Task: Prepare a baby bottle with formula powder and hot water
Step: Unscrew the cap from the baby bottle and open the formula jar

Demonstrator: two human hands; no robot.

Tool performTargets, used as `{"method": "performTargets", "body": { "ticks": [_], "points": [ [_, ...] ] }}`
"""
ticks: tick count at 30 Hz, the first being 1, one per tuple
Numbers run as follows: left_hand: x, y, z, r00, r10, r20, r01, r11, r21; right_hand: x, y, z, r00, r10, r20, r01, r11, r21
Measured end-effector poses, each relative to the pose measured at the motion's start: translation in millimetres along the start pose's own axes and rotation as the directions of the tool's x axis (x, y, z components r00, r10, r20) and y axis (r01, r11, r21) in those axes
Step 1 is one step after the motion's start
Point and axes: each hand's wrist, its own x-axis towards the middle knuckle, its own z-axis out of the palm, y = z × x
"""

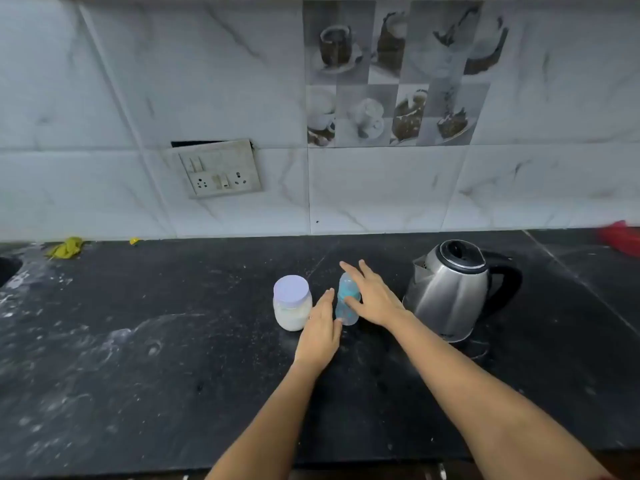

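The baby bottle [346, 314] stands upright between the hands. The left hand [320, 329] and the nearer right hand [372, 301] flank it, fingers straight, grasping nothing.

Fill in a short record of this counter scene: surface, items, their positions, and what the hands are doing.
surface: black countertop
bottle: baby bottle, upright, centre
jar: lidded jar of white powder, left of bottle
kettle: steel kettle, lid shut, right of bottle
hands: left hand straight-fingered beside bottle; right hand spread over its top
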Motion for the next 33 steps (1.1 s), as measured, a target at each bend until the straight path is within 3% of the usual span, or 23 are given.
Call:
{"method": "performTargets", "body": {
  "ticks": [5,8,11,16,20,24,27,31,33],
  "points": [
    [22.0,7.8,20.2,0.965,-0.261,0.035,0.26,0.925,-0.278,18.2,8.5,1.8,0.999,-0.051,0.002,0.051,0.999,0.004],
    [34.8,9.0,30.1,0.941,-0.336,0.027,0.317,0.854,-0.413,20.7,6.5,5.1,0.996,-0.066,-0.052,0.065,0.998,-0.027],
    [41.2,9.9,34.1,0.93,-0.367,0.033,0.347,0.843,-0.41,21.5,2.7,12.4,0.992,-0.096,-0.079,0.09,0.993,-0.076],
    [48.3,6.3,36.5,0.937,-0.342,0.066,0.342,0.867,-0.363,25.4,13.2,9.6,0.991,-0.109,-0.072,0.109,0.994,-0.012],
    [52.5,1.0,33.8,0.956,-0.284,0.075,0.293,0.912,-0.286,27.8,18.0,-8.1,0.991,-0.114,-0.075,0.127,0.971,0.202],
    [52.3,-5.8,34.4,0.962,-0.257,0.097,0.274,0.912,-0.305,27.6,15.2,-24.4,0.988,0.045,-0.145,0.032,0.87,0.492],
    [53.0,-8.8,33.5,0.96,-0.248,0.128,0.277,0.908,-0.314,16.8,21.6,-23.5,0.942,0.259,-0.214,-0.039,0.716,0.697],
    [54.6,-9.3,29.8,0.96,-0.232,0.157,0.27,0.913,-0.305,-6.7,41.6,1.6,0.902,0.42,-0.098,-0.089,0.404,0.91],
    [55.3,-10.8,28.4,0.959,-0.224,0.171,0.268,0.915,-0.303,-21.1,48.3,14.0,0.897,0.43,-0.098,-0.086,0.39,0.917]
  ]
}}
